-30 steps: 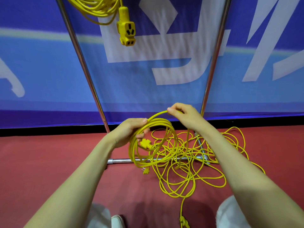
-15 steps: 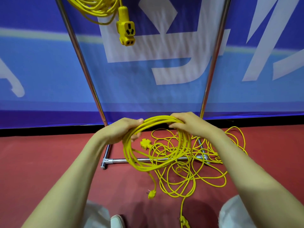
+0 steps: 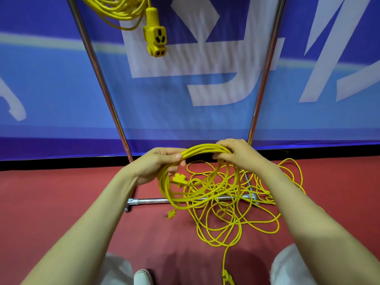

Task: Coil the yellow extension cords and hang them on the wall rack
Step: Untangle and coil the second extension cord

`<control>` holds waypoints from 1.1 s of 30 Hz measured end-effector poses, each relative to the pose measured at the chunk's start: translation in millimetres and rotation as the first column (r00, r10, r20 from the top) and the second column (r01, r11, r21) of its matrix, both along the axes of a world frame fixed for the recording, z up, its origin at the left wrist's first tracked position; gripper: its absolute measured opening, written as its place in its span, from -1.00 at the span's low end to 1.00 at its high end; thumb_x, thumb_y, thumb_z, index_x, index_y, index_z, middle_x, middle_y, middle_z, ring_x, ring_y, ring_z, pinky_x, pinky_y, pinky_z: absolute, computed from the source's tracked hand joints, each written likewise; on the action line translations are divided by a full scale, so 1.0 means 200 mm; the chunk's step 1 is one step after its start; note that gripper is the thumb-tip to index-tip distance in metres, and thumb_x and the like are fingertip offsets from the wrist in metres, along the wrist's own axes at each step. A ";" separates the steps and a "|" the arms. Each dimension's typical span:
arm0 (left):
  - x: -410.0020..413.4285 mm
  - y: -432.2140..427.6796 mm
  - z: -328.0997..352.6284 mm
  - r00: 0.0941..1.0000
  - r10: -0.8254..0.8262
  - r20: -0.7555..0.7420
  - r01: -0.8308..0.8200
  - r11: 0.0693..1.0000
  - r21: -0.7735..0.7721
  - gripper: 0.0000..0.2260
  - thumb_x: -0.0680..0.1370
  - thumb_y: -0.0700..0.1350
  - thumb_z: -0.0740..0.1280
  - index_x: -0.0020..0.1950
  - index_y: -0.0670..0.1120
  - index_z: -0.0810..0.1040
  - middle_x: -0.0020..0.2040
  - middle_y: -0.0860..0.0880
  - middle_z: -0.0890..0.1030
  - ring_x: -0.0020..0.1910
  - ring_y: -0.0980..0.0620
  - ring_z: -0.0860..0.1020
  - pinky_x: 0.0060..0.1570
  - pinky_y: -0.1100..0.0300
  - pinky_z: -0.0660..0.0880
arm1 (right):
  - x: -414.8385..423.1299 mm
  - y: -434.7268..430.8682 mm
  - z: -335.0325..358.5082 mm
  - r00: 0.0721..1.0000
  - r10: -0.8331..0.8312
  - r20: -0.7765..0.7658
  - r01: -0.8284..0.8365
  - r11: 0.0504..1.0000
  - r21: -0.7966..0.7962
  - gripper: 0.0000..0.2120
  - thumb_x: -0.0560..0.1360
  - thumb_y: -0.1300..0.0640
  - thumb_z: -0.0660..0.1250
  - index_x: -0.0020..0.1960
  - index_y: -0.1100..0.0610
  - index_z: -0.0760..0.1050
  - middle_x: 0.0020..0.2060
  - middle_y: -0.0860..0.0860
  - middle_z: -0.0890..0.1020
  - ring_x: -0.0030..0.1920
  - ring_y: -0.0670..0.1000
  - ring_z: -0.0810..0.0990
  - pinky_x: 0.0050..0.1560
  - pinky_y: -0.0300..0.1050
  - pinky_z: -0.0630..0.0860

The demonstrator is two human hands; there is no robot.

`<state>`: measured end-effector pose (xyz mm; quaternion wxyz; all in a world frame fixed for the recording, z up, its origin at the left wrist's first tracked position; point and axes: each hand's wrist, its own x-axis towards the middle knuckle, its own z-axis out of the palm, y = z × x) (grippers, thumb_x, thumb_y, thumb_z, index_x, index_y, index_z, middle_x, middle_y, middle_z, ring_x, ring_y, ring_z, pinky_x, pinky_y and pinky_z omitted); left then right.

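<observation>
While loose cord [image 3: 227,225] lay tangled on the red floor [image 3: 61,194], I saw the left hand [image 3: 156,164] and right hand [image 3: 239,154] gripping the coil [image 3: 198,149] in front of the rack [image 3: 99,79], fingers curled round its top.

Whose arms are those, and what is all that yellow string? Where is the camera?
There is no machine here, just a person. The camera sits on their head and looks down, so you see their own two arms. The yellow string is electric extension cord. The left hand and the right hand both grip a coil of gathered loops. More cord lies tangled on the red floor, around the foot of a metal rack. Another coiled cord already hangs at the top of the rack, with its socket dangling below.
</observation>
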<state>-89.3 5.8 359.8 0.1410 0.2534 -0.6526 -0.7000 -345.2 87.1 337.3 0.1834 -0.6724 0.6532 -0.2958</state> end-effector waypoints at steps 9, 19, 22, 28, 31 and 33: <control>0.03 -0.04 0.00 0.997 0.072 -0.029 -0.070 0.994 0.089 -0.71 0.51 -0.19 0.24 0.19 -0.26 0.54 -0.21 -0.06 0.52 -0.45 0.12 0.30 -0.42 0.31 0.31 | 0.01 0.02 0.07 0.832 0.034 0.554 -0.106 0.990 0.098 -0.89 0.52 0.28 0.32 -0.02 0.14 0.59 -0.13 0.05 0.66 -0.11 -0.10 0.64 -0.04 -0.18 0.60; 0.01 -0.01 0.00 0.999 0.031 0.027 -0.033 0.998 0.054 -0.72 0.51 -0.18 0.27 0.19 -0.21 0.56 -0.23 -0.05 0.55 -0.43 0.11 0.35 -0.39 0.27 0.35 | 0.08 0.00 0.06 0.940 0.101 0.326 -0.112 0.994 0.016 -0.94 0.51 0.16 0.37 -0.10 0.02 0.58 -0.27 -0.10 0.62 -0.25 -0.15 0.54 -0.13 -0.20 0.49; 0.02 0.00 0.01 0.992 -0.051 0.114 0.052 0.999 -0.013 -0.78 0.52 -0.11 0.30 0.08 -0.21 0.58 -0.17 -0.22 0.43 -0.40 0.06 0.37 -0.37 0.20 0.30 | 0.10 0.01 0.08 0.974 0.101 0.203 -0.094 0.995 -0.041 -0.95 0.52 0.15 0.36 -0.08 0.03 0.57 -0.30 -0.17 0.62 -0.27 -0.20 0.55 -0.14 -0.26 0.47; -0.03 0.05 0.06 0.973 -0.079 0.215 0.077 0.997 0.016 -0.79 0.64 -0.25 0.04 -0.03 -0.26 0.45 -0.46 -0.02 0.44 -0.54 0.14 0.39 -0.60 0.39 0.30 | 0.14 0.01 0.08 0.987 0.115 0.111 -0.105 0.990 -0.095 -0.95 0.52 0.15 0.36 -0.06 0.03 0.60 -0.19 -0.10 0.56 -0.20 -0.21 0.52 -0.13 -0.36 0.40; -0.04 0.03 0.03 0.994 -0.003 0.113 0.003 1.000 0.001 -0.79 0.63 -0.26 0.09 0.04 -0.24 0.51 -0.33 -0.04 0.46 -0.47 0.14 0.34 -0.48 0.39 0.32 | 0.16 0.00 0.08 0.989 0.098 0.112 -0.093 0.994 -0.056 -0.96 0.51 0.13 0.37 -0.03 0.05 0.54 -0.19 -0.07 0.54 -0.31 -0.16 0.48 -0.20 -0.31 0.41; -0.03 -0.01 0.02 0.996 0.094 -0.001 -0.094 0.994 0.052 -0.77 0.61 -0.29 0.10 0.14 -0.24 0.52 -0.27 -0.02 0.48 -0.45 0.15 0.31 -0.44 0.36 0.31 | 0.16 0.01 0.08 0.975 0.078 0.207 -0.092 0.994 0.058 -0.83 0.47 0.15 0.42 -0.01 0.10 0.46 -0.20 -0.04 0.50 -0.44 -0.16 0.42 -0.35 -0.34 0.37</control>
